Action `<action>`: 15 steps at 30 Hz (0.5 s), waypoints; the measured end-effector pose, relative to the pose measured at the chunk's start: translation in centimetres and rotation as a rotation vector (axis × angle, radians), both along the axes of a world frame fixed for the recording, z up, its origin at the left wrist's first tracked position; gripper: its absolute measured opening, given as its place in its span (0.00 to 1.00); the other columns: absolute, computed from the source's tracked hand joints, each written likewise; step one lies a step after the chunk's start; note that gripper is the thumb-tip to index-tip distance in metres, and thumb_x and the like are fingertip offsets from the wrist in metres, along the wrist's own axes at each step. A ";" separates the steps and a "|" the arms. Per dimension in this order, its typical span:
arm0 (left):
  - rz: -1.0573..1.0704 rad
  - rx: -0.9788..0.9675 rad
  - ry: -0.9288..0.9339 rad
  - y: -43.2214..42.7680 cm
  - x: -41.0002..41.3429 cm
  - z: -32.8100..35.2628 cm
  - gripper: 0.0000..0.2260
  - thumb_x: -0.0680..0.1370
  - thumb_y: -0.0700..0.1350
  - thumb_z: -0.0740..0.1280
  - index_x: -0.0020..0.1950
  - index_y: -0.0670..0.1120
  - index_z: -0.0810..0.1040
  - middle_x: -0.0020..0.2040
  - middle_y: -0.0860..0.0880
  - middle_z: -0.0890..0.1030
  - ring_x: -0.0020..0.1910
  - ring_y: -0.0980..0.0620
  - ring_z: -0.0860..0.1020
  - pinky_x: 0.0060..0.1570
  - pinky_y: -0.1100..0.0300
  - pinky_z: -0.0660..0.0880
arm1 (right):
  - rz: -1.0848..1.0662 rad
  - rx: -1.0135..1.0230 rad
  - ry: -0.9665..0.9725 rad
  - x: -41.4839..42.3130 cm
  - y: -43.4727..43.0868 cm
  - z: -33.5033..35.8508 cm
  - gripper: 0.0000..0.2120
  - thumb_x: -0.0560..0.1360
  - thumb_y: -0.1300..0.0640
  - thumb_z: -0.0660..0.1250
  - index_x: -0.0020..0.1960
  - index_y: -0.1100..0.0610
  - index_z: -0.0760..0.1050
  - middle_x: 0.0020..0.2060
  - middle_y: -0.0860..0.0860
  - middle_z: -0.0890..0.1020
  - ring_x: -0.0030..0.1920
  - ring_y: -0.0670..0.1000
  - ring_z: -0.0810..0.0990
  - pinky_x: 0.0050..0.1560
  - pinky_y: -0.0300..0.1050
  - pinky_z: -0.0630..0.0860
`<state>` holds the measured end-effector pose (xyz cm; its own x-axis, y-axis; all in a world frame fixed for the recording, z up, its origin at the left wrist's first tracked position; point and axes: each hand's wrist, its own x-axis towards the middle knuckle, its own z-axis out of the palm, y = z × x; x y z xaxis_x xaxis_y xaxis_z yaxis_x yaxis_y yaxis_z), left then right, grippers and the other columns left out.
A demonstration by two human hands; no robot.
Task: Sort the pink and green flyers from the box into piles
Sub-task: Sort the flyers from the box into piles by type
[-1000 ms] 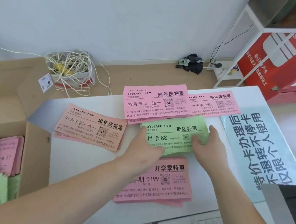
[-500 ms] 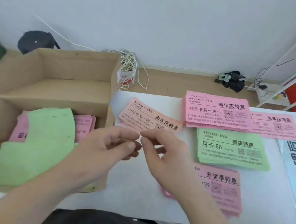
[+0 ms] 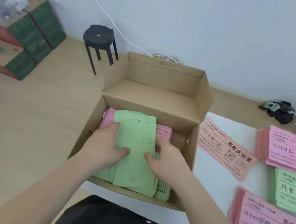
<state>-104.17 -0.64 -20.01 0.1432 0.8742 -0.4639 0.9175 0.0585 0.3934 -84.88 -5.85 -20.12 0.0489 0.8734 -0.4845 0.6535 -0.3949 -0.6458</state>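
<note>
Both your left hand (image 3: pixel 107 144) and right hand (image 3: pixel 167 158) gripped the face-down green flyers (image 3: pixel 135 137) inside the box (image 3: pixel 167 76), thumbs on top, fingers curled at the edges; you needed to lift evenly, leaving the pink flyers (image 3: pixel 163 133) beneath.

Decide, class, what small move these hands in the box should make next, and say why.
Probably lift the green flyers out of the box toward the green pile on the table: the left hand and right hand grip the stack's sides, with pink flyers underneath.
</note>
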 end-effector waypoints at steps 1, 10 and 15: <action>0.004 0.002 -0.054 0.1 0.2 0.0 0.38 0.75 0.54 0.76 0.81 0.50 0.62 0.75 0.52 0.73 0.74 0.48 0.71 0.69 0.52 0.72 | -0.050 0.000 -0.001 -0.2 0.6 -0.3 0.22 0.78 0.49 0.68 0.72 0.47 0.71 0.60 0.46 0.83 0.60 0.48 0.82 0.60 0.50 0.80; 0.453 -0.154 -0.798 0.5 0.7 0.5 0.15 0.81 0.36 0.70 0.62 0.53 0.82 0.50 0.54 0.88 0.49 0.55 0.86 0.46 0.62 0.81 | -0.533 0.048 0.323 -0.9 1.5 0.1 0.15 0.77 0.60 0.72 0.55 0.40 0.79 0.42 0.45 0.84 0.44 0.42 0.83 0.42 0.34 0.79; 0.380 -0.173 -0.874 1.7 2.2 2.7 0.06 0.80 0.40 0.72 0.53 0.50 0.84 0.46 0.52 0.88 0.44 0.53 0.87 0.42 0.60 0.81 | -0.655 0.065 0.442 0.7 1.5 1.4 0.05 0.76 0.57 0.75 0.52 0.51 0.83 0.46 0.51 0.87 0.48 0.51 0.87 0.50 0.50 0.84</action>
